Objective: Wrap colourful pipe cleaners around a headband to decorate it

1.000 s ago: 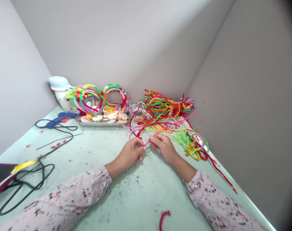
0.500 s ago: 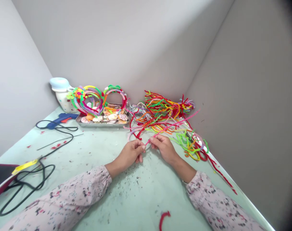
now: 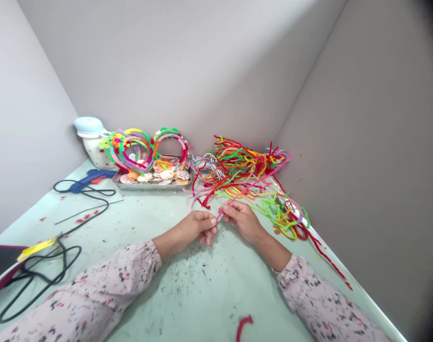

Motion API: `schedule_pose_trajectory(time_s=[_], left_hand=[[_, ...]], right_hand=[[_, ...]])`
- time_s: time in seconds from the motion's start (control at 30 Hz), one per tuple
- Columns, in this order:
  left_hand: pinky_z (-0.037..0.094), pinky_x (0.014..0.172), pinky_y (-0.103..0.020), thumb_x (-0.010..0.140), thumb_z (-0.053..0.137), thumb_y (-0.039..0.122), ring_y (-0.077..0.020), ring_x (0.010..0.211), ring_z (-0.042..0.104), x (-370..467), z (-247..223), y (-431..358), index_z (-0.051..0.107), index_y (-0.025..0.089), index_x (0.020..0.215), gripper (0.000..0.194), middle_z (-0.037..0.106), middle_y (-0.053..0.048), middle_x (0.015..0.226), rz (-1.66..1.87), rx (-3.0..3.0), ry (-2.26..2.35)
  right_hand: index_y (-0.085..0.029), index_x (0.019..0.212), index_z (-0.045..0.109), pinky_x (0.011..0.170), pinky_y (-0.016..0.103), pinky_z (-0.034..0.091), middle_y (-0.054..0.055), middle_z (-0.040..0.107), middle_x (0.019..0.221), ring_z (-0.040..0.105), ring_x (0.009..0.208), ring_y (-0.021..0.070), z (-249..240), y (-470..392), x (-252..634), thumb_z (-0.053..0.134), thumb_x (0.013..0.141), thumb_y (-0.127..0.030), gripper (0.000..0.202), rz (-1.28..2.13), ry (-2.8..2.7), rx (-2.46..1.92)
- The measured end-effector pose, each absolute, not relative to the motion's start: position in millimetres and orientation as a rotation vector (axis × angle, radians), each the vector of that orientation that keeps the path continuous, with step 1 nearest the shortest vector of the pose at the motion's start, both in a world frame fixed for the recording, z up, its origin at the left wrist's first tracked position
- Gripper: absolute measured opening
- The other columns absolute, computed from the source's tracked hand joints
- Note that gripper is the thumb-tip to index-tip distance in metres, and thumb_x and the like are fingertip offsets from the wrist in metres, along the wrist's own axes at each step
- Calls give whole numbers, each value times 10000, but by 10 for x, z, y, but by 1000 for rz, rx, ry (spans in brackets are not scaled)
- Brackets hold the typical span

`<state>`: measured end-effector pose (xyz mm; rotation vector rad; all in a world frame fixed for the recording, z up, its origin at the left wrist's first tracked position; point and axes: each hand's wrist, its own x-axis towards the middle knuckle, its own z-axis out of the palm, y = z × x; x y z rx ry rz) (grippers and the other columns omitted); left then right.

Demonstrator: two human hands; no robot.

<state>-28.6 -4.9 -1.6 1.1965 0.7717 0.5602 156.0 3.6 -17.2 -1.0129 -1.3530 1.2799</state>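
A pink pipe cleaner (image 3: pixel 261 182) runs from between my hands up to the right, its free end over the far pile. My left hand (image 3: pixel 198 227) pinches its near end between thumb and forefinger. Just beside it, my right hand (image 3: pixel 242 218) grips the same pipe cleaner a little further along. A short pink piece shows between the two sets of fingertips. Both hands are above the middle of the pale green table (image 3: pixel 187 294). A short bent red pipe cleaner (image 3: pixel 243 326) lies at the near edge.
Behind my hands spreads a heap of coloured pipe cleaners (image 3: pixel 237 159), with a green and yellow tangle (image 3: pixel 278 213) at right. A metal tray (image 3: pixel 148 186) holds shells and wrapped headbands (image 3: pixel 170 135). At left are a blue glue gun (image 3: pixel 86 180), its black cord (image 3: pixel 64 261) and a lidded cup (image 3: pixel 93 142).
My left hand has shifted slightly down, and my right hand a touch lower too. The pink pipe cleaner's free end has swung up and a little left.
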Motion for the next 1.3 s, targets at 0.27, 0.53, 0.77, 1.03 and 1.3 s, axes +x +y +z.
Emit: schedule_pose_trajectory(time_s=[0.27, 0.53, 0.77, 1.03, 1.3], left_hand=[[362, 427, -155, 763, 654, 380, -51, 477, 547, -339, -25, -30, 549, 119, 763, 281, 580, -1, 687, 531, 1078, 656], [360, 400, -157, 690, 713, 334, -77, 424, 524, -216, -92, -84, 490, 162, 829, 314, 535, 60, 498, 725, 1221, 815], [316, 338, -150, 706, 681, 363, -64, 333, 433, -153, -104, -117, 461, 180, 791, 298, 506, 79, 418, 829, 1248, 995], [317, 345, -157, 730, 648, 425, -61, 326, 421, -187, -112, -108, 503, 160, 740, 302, 543, 41, 420, 822, 1250, 946], [324, 355, -161, 718, 657, 431, -74, 379, 497, -186, -74, -115, 547, 135, 703, 317, 560, 22, 485, 806, 1234, 923]], right_hand=[[-171, 697, 614, 561, 257, 347, -23, 564, 572, 465, 537, 110, -215, 47, 1566, 653, 763, -420, 260, 1316, -1365, -1002], [-175, 655, 579, 556, 259, 360, -27, 541, 554, 456, 533, 117, -191, 30, 1559, 609, 789, -457, 314, 1117, -1438, -1148], [-178, 628, 572, 549, 255, 356, -27, 541, 557, 452, 532, 116, -155, 4, 1546, 602, 800, -435, 310, 1104, -1509, -1155], [-175, 709, 609, 564, 256, 376, -29, 551, 567, 466, 543, 120, -154, 13, 1548, 600, 804, -436, 278, 1127, -1500, -1143], [-174, 713, 613, 565, 254, 375, -24, 554, 571, 465, 547, 119, -159, 27, 1557, 618, 795, -419, 259, 1186, -1458, -1105]])
